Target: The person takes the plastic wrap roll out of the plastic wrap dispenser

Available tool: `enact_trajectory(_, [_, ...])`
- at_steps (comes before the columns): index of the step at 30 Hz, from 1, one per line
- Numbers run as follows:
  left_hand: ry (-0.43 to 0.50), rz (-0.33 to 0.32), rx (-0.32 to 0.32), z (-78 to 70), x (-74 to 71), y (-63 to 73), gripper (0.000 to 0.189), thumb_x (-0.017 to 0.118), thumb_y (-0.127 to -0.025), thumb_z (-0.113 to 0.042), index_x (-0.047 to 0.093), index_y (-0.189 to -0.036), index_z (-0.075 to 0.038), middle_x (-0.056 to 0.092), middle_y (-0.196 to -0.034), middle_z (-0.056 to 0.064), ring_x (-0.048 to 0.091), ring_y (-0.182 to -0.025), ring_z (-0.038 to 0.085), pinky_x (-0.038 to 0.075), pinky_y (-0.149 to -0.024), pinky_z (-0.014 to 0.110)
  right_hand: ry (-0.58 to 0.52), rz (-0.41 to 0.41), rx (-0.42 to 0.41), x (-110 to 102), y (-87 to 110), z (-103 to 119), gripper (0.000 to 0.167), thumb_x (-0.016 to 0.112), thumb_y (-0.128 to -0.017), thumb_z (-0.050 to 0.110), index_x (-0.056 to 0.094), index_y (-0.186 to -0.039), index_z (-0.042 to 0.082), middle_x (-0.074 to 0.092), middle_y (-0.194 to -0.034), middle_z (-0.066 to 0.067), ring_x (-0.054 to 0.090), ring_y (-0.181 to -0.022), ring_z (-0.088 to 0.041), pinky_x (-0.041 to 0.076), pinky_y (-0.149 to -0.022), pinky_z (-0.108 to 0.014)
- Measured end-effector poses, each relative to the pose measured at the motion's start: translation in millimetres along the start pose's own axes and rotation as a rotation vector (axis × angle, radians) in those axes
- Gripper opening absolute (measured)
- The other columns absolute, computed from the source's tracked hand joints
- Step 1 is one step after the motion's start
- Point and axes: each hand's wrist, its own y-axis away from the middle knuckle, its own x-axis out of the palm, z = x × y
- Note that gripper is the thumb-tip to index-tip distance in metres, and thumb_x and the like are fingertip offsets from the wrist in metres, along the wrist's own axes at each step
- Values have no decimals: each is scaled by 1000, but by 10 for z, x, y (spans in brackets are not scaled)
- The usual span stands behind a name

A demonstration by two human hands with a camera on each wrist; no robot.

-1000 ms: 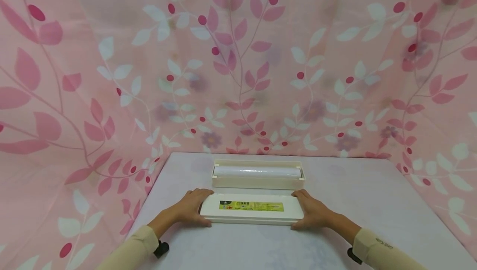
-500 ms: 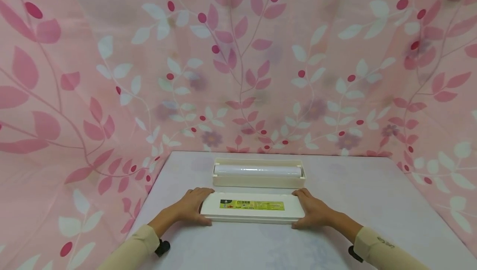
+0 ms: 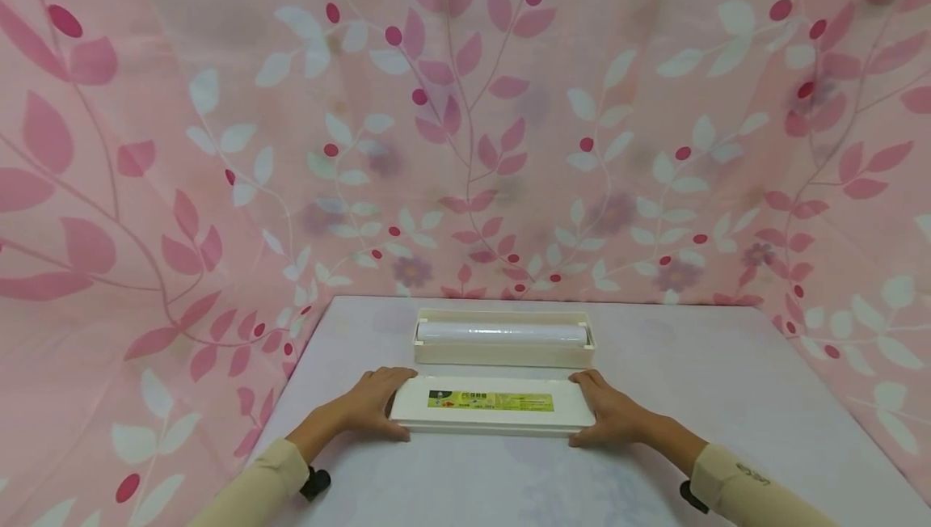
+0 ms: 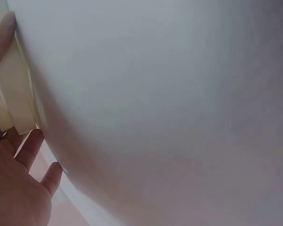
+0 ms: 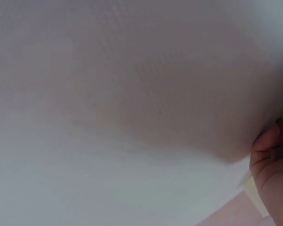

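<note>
Left hand [image 3: 374, 404] and right hand [image 3: 614, 410], head view: each is clamped on one end of a white lid [image 3: 502, 418], thumb at the near edge and fingers at the far corner; the lid lies between the two hands, label [image 3: 490, 401] uppermost, and appears to rest flat on the desk [image 3: 698, 381]; beyond the hands, just past the lid's far edge and apart from it, stands an open pale box [image 3: 503, 357]; a glossy white roll [image 3: 502, 335] lies lengthwise inside it, touched by neither hand; behind all hangs a pink leaf-patterned cloth [image 3: 465, 147].

Left wrist view: the hand shows at the left edge of the frame, thumb on one side of the lid's end, fingers on the opposite side; the pale end of the lid is held between them; the desk's surface fills most of the remainder.

Right wrist view: the hand is partly cut off at the right edge; a bent digit is visible and a narrow pale strip of the lid lies beside it; the full grip cannot be told from this view alone and is taken from the head view.

Finding: the step in hand is judged to be a two-handed hold on the lid, with the box uncovered; the next move, in this inspector's judgement, calls for both hands to act together, keeping the lid level and its far edge off the box wall; uneven lifting could tilt the lid or let one end slip.
</note>
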Motion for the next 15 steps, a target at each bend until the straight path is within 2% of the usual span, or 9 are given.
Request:
enact_trajectory(4, [61,1,-14,13,-19,17,103,83,-66,-60,40,-148,-14,47,-148,1,42,-133,26,32,-109,58,4,14,4,-3,1,6,107,84,-67,60,34,-144,3,39,-140,-11,49,-113,-18,49,-89,-34])
enact_trajectory(8, [63,5,-17,26,-19,15,102,83,-67,-60,40,-148,-15,47,-149,0,42,-134,26,32,-109,59,-13,19,24,-12,6,16,107,84,-67,60,34,-144,4,38,-141,-12,49,-113,-19,49,-90,-37])
enact_trajectory(15, [78,22,-37,33,-7,23,103,83,-67,-60,38,-149,-16,46,-149,0,41,-136,27,31,-111,60,-20,18,45,10,25,22,108,84,-66,60,35,-144,4,39,-141,-12,49,-112,-19,49,-89,-35])
